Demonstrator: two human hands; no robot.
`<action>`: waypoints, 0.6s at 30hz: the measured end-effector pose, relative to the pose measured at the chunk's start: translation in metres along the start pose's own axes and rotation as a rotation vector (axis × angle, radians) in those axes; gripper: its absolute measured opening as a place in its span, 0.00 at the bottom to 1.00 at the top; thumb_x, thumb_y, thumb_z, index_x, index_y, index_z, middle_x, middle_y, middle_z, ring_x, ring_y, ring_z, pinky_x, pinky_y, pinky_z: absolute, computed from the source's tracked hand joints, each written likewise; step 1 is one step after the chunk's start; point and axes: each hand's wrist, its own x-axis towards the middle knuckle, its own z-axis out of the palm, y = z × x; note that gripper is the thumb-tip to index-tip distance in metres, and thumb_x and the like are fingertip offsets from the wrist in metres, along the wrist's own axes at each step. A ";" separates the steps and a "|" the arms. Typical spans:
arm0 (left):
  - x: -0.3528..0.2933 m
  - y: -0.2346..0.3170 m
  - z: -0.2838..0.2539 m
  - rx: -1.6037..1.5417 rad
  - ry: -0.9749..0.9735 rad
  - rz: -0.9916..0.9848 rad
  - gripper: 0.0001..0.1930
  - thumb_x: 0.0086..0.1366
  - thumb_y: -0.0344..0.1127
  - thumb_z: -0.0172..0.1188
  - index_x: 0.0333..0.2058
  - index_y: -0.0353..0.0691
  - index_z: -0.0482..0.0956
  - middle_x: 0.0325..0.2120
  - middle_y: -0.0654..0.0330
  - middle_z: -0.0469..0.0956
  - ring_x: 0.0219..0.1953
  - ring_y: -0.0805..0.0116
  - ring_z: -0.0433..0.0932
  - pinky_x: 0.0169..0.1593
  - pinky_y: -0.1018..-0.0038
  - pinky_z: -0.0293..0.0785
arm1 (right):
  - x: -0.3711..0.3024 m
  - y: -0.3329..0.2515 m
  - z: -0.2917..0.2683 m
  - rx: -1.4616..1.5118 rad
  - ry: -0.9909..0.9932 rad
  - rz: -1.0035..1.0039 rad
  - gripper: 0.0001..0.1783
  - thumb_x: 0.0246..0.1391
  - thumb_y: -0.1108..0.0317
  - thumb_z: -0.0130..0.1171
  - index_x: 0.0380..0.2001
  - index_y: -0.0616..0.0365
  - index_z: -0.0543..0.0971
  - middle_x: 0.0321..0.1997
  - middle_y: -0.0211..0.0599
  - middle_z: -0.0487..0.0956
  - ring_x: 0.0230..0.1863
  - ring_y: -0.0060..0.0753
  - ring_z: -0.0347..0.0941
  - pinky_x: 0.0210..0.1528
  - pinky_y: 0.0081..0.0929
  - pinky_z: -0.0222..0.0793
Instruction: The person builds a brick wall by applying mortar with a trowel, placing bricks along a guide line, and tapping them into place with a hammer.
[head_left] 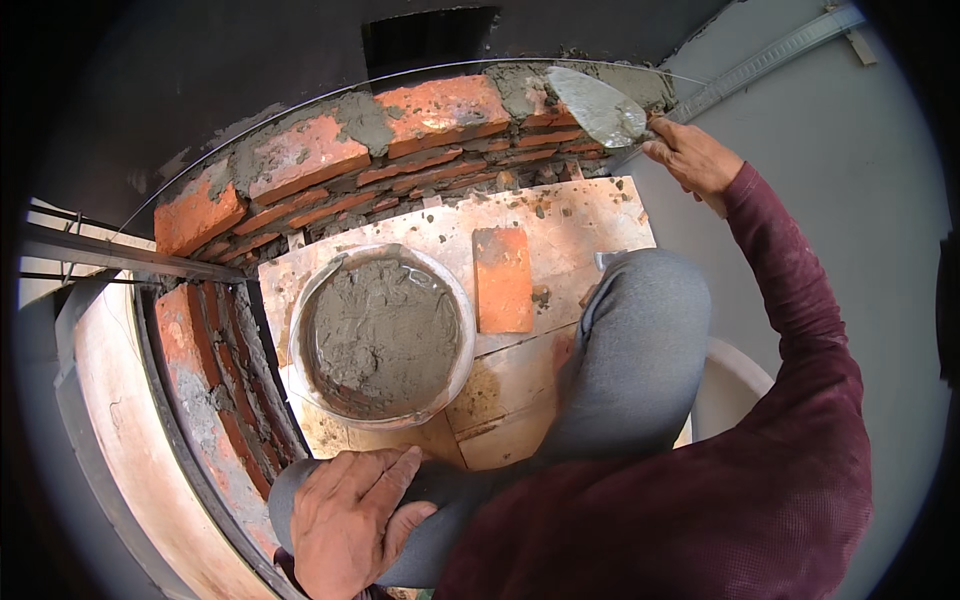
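The right grip [697, 162] is wrapped round the trowel [598, 108], whose long axis points left and away, over the brick wall [445, 108]; the left grip [345, 525], farther off, lies loosely spread, apparently empty.

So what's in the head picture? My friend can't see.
Someone's right hand holds a trowel at a brick wall; the left hand rests on a leg. A bucket of grey mortar and a loose brick sit on boards.

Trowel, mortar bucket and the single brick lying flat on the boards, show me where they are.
Trowel [598, 108]: head view, middle of the blade.
Bucket [467, 330]: head view, right side of the rim.
Brick [503, 280]: head view, middle of its upper face.
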 end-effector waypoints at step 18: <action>0.017 -0.008 -0.004 0.017 -0.033 0.041 0.23 0.58 0.43 0.65 0.50 0.38 0.80 0.40 0.53 0.80 0.41 0.51 0.78 0.43 0.62 0.74 | 0.078 0.065 0.049 0.282 -0.062 -0.074 0.21 0.66 0.58 0.48 0.54 0.61 0.73 0.20 0.30 0.69 0.18 0.22 0.65 0.18 0.27 0.66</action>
